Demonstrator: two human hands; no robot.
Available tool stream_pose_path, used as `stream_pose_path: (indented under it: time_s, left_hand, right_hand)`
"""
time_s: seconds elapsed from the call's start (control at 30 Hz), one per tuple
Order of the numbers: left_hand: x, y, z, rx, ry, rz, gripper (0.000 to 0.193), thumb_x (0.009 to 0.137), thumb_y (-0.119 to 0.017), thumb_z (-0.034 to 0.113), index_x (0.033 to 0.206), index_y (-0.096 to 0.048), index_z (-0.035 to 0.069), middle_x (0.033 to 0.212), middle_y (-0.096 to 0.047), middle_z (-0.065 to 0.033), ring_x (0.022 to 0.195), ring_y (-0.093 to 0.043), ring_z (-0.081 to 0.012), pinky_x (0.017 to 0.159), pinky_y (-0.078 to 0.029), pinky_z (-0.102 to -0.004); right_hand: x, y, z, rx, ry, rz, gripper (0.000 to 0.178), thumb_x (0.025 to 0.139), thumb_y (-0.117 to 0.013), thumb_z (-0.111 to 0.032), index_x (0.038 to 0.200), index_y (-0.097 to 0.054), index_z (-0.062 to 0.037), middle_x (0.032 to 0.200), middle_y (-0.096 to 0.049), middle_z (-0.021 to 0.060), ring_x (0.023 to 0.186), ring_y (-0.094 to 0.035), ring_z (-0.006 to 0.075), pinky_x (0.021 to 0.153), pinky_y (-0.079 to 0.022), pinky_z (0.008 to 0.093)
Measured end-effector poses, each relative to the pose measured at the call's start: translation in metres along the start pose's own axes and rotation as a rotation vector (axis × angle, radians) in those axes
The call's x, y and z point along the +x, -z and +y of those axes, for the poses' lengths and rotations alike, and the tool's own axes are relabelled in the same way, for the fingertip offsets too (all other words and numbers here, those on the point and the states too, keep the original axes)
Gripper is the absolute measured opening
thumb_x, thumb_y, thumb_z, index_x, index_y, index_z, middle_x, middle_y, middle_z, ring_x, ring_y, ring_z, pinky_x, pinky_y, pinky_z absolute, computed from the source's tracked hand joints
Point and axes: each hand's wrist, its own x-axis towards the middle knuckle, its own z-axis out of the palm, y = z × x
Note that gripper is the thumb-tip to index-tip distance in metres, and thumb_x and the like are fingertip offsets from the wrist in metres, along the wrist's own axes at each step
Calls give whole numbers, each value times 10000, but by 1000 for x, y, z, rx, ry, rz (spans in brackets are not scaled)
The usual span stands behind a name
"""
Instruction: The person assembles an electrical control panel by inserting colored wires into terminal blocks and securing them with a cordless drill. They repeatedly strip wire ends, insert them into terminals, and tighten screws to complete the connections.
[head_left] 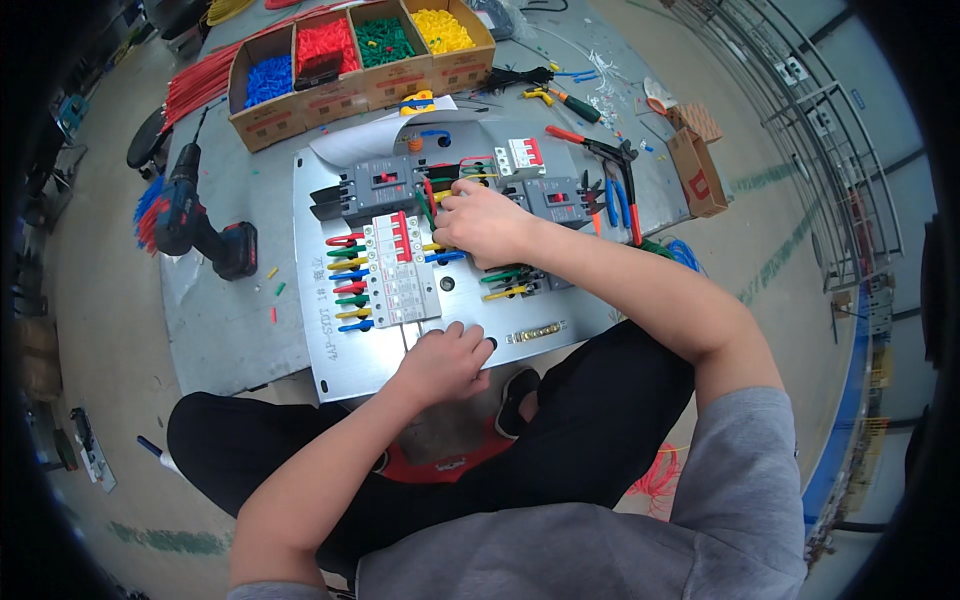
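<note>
A silver metal mounting plate (pixel 345 372) lies tilted across the table's near edge, over my lap. My left hand (pixel 445 365) is curled over its near edge, fingertips on top. My right hand (pixel 485 222) reaches to the plate's middle, its fingers pinched around a wire among yellow, red and green ends; the fingertips are partly hidden. Left of it stands a row of white miniature breakers (pixel 400 275) with coloured sleeved wires on its left side. Grey moulded-case breakers sit behind, one at left (pixel 383 185) and one at right (pixel 556 200). A small red-switched breaker (pixel 520 158) is farther back.
Cardboard bins (pixel 300 108) of blue, red, green and yellow sleeves stand at the back. A cordless drill (pixel 205 225) stands at left. Red-handled cutters (pixel 600 150) and blue-handled pliers (pixel 618 203) lie at right, near a small carton (pixel 697 172). A brass terminal bar (pixel 537 332) is on the plate.
</note>
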Motion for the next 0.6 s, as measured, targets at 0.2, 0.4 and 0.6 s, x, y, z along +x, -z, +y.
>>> stream_pose_path:
  time_s: [0.2,0.4,0.6]
  left_hand:
    - [0,1,1,33,6,-28,353,882,-827,346,1112,-732,96,989,-680,-77,870,-717,-256,669,-635,-393]
    - [0,3,0,25,1,-6,371,886,-840,359,1149,-741,117,986,-683,-78,864,-717,-262,659,-632,-394]
    - [-1,7,-1,-2,32,-101,440,902,-840,397,1235,-743,125,1073,-686,-71,959,-720,-271,716,-642,-408]
  right_hand:
    - [-3,0,2,-15,-2,16,241,779,-855,-165,1019,-832,-149,1052,-785,5,1184,-681,241,1086,-463,403]
    - [-7,-2,11,116,-53,-18,291,746,-860,-185,1027,-847,-110,1094,-775,32,1208,-653,269,1064,-472,438]
    - [-8,12,11,85,-23,-25,265,760,-884,-185,1016,-867,-119,1125,-782,25,1265,-640,263,1105,-476,427]
